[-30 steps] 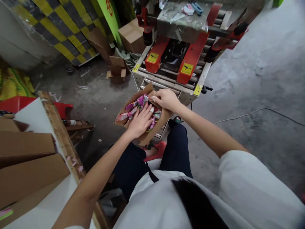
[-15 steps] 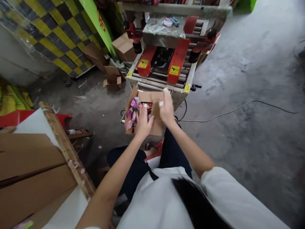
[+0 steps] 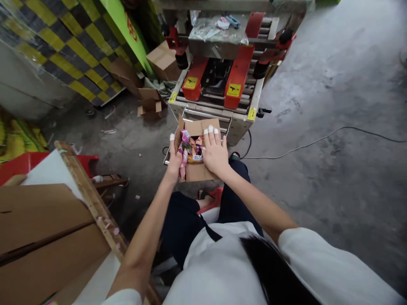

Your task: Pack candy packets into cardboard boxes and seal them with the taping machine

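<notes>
A small open cardboard box (image 3: 199,173) with its flaps up rests on the near end of the roller machine. Pink, purple and orange wrapped packets (image 3: 194,158) fill its middle and left side. My left hand (image 3: 174,159) is at the box's left side, its fingers apart and pointing up, beside the pink packets. My right hand (image 3: 216,153) lies flat on the right flap, palm down, with the fingers stretched out. White coverings wrap several fingertips. The right hand hides part of the box's right side.
The roller machine (image 3: 235,120) with red guides stands ahead. Large cartons (image 3: 41,220) and a wooden beam (image 3: 92,203) are at the left. Opened boxes (image 3: 151,101) lie on the floor. A cable (image 3: 286,152) crosses the floor at the right.
My left hand has moved from over the packets to the box's left side. My right hand has come down from its raised pose onto the right flap, which is folded outward.
</notes>
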The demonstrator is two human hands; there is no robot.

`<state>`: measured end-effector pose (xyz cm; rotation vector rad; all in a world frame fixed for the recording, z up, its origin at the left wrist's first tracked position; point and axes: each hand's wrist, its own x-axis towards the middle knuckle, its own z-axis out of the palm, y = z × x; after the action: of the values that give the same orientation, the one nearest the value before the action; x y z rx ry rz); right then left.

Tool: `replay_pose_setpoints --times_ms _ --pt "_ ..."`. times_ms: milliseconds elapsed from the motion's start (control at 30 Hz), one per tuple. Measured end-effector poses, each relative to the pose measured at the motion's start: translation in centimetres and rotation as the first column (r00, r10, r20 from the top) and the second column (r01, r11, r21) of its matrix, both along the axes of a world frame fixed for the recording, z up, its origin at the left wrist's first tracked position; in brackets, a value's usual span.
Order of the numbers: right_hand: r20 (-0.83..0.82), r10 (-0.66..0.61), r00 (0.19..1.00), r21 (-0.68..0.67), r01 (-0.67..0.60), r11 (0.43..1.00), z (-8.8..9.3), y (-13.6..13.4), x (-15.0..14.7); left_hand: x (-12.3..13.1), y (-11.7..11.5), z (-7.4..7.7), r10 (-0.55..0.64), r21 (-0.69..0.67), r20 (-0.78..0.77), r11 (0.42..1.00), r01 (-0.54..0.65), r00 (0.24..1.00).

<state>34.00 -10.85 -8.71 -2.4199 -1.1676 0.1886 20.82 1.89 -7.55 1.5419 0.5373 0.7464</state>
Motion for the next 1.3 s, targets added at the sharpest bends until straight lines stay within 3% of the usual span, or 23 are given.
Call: replay_pose_setpoints --times_ms 100,167,267,333,600,833,933,1033,1100,1300 --pt "0.018 0.054 0.998 0.042 -0.055 0.998 -0.2 -0.3 0.0 1.7 -2.2 -1.7 -0.045 -0.172 0.094 0.983 0.061 0.995" --pt "0.051 0.207 0.977 0.097 -0.211 0.973 -0.2 -0.7 0.1 2.1 -3.7 -1.3 -0.045 -0.207 0.135 0.976 0.072 0.99" --pt "0.114 0.479 0.87 0.158 -0.492 0.856 -0.2 -0.7 0.0 2.2 -4.5 -0.3 -0.04 -0.187 0.169 0.98 0.072 0.985" --pt "0.128 0.528 0.839 0.178 -0.543 0.821 -0.1 -0.3 -0.3 2.2 -4.3 0.0 -0.039 -0.159 0.143 0.985 0.062 0.989" --pt "0.071 0.376 0.924 0.262 -0.381 0.887 0.3 2.2 -0.4 1.1 -2.4 -1.6 -0.022 -0.138 -0.046 0.99 0.015 0.999" --pt "0.145 0.374 0.916 0.023 -0.381 0.924 1.2 4.2 -0.4 1.3 -2.4 -2.0 -0.074 -0.068 0.082 0.995 0.079 0.994" --pt "0.168 0.407 0.898 -0.067 -0.401 0.913 0.9 5.5 -0.8 1.3 -2.1 -3.0 -0.032 0.079 -0.018 0.996 0.033 0.999" --pt "0.122 0.413 0.903 -0.106 -0.402 0.91 0.5 6.2 -0.8 1.3 -1.9 -4.0 0.003 0.291 -0.122 0.956 0.033 0.992" --pt "0.081 0.416 0.906 -0.082 -0.41 0.909 0.3 6.0 -0.4 1.4 -1.8 -4.3 -0.005 0.34 -0.154 0.939 0.058 0.988" --pt "-0.019 0.354 0.935 0.182 -0.345 0.921 1.2 3.9 0.1 1.7 -1.7 -3.6 -0.074 0.247 -0.073 0.965 0.09 0.995"
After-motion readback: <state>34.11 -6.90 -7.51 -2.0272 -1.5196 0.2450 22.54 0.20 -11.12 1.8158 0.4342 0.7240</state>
